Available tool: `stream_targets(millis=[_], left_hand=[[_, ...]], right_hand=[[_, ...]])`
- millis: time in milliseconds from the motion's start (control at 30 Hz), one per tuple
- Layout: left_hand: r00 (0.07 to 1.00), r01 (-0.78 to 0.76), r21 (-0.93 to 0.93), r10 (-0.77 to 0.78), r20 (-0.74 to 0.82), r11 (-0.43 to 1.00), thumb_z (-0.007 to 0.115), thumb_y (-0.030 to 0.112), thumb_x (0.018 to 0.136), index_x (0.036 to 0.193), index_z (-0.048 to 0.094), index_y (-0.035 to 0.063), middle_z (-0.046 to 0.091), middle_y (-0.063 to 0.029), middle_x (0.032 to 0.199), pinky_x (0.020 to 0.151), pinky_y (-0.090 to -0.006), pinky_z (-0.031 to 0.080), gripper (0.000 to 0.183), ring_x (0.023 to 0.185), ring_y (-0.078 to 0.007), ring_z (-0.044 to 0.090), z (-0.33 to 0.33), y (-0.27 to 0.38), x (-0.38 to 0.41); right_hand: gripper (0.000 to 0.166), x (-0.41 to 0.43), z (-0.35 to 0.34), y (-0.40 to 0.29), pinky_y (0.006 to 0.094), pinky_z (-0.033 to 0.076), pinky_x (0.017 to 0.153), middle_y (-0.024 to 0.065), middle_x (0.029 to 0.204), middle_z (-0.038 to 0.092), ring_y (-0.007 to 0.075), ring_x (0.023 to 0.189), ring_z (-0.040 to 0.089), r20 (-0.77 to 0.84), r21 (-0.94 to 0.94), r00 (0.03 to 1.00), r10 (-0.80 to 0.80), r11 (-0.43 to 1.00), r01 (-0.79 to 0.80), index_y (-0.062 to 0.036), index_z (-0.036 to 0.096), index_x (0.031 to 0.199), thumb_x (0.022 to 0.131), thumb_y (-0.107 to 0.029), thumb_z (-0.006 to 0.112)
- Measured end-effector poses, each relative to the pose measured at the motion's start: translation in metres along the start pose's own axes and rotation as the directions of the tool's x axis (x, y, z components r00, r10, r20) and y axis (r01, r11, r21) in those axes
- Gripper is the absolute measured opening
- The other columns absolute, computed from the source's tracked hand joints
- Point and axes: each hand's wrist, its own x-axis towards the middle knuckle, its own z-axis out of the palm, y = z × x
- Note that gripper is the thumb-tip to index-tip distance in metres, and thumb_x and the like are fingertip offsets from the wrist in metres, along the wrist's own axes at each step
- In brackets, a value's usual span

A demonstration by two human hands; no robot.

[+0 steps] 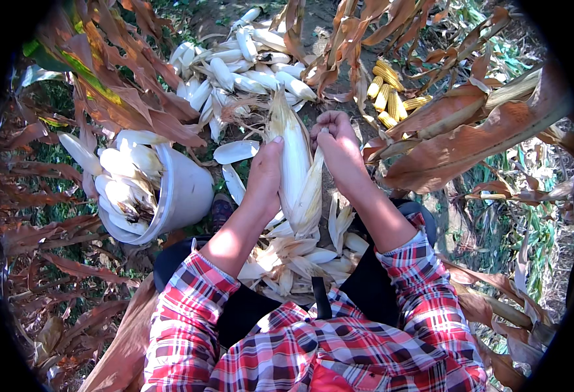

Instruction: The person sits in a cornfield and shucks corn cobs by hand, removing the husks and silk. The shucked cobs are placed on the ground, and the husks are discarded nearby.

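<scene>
An ear of corn in pale husk (292, 181) stands in front of me, its silky end pointing away. My left hand (265, 169) grips it along its left side, thumb on the husk. At its right side, my right hand (338, 142) has its fingers closed on the tip of a husk leaf (314, 188) that is folded partly down from the ear. Loose stripped husks (292, 264) lie in a heap between my legs. Farther off is a pile of unhusked corn ears (248, 73). Bare yellow corn cobs (390, 100) lie at the upper right.
A tilted white plastic bucket (186, 188) full of husked-over ears is at my left, near a shoe (222, 210). Dry brown corn leaves (463, 142) reach in from the right, and more (135, 73) hang at the upper left. Single husk pieces (236, 152) lie beyond my left hand.
</scene>
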Motion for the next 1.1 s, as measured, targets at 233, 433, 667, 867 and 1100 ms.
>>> stream_targets(millis=[233, 433, 667, 867, 1100], left_hand=[[0.997, -0.008, 0.062, 0.003, 0.072, 0.998, 0.054, 0.03, 0.088, 0.12, 0.046, -0.0007, 0.058, -0.0104, 0.105, 0.08, -0.0325, 0.048, 0.045, 0.092, -0.0174, 0.058, 0.01, -0.014, -0.014], [0.998, 0.027, -0.026, -0.025, 0.062, 0.999, 0.054, 0.042, 0.091, 0.124, 0.045, 0.0025, 0.057, -0.0111, 0.112, 0.087, -0.0341, 0.047, 0.052, 0.1, -0.0201, 0.058, 0.011, -0.02, -0.02], [0.988, 0.121, -0.471, -0.063, 0.138, 0.874, 0.03, 0.057, 0.095, 0.13, 0.043, 0.0096, 0.052, -0.007, 0.125, 0.1, -0.0391, 0.04, 0.06, 0.115, -0.0213, 0.051, 0.015, -0.018, -0.014], [0.999, 0.046, -0.253, -0.038, 0.037, 0.967, 0.039, 0.056, 0.093, 0.122, 0.049, 0.0066, 0.057, -0.008, 0.114, 0.09, -0.0365, 0.046, 0.059, 0.102, -0.0203, 0.057, 0.015, 0.001, -0.011], [0.96, -0.198, -0.188, 0.151, -0.236, 0.962, 0.042, 0.064, 0.087, 0.104, 0.056, 0.0057, 0.061, -0.0112, 0.082, 0.073, -0.0401, 0.052, 0.062, 0.075, -0.0261, 0.061, -0.026, 0.05, 0.01]], right_hand=[[0.027, 0.002, 0.008, -0.001, 0.0242, 0.042, 0.068, 0.0022, 0.079, 0.055, 0.0086, 0.072, 0.048, 0.068, 0.148, 0.989, -0.129, 0.982, 0.118, -0.0003, 0.054, 0.091, 0.085, -0.024, 0.066], [0.01, -0.011, 0.023, -0.007, 0.0222, 0.039, 0.065, -0.0008, 0.075, 0.053, 0.005, 0.071, 0.044, 0.04, 0.34, 0.995, -0.092, 0.938, 0.073, -0.0032, 0.055, 0.083, 0.09, -0.011, 0.056], [0.012, -0.01, 0.032, -0.015, 0.0245, 0.042, 0.068, 0.0019, 0.076, 0.055, 0.0088, 0.071, 0.049, -0.035, 0.596, 0.999, 0.017, 0.803, 0.007, -0.004, 0.052, 0.08, 0.091, -0.009, 0.051], [0.013, -0.009, 0.031, -0.019, 0.0229, 0.041, 0.064, 0.0035, 0.079, 0.054, 0.0098, 0.067, 0.048, -0.022, 0.489, 0.997, -0.08, 0.868, 0.08, -0.0047, 0.049, 0.085, 0.094, -0.014, 0.049], [0.021, -0.04, 0.006, -0.007, 0.0231, 0.038, 0.059, -0.0009, 0.069, 0.049, 0.007, 0.064, 0.045, 0.663, 0.026, 0.748, 0.037, 0.997, -0.072, -0.0037, 0.05, 0.082, 0.095, -0.02, 0.048]])
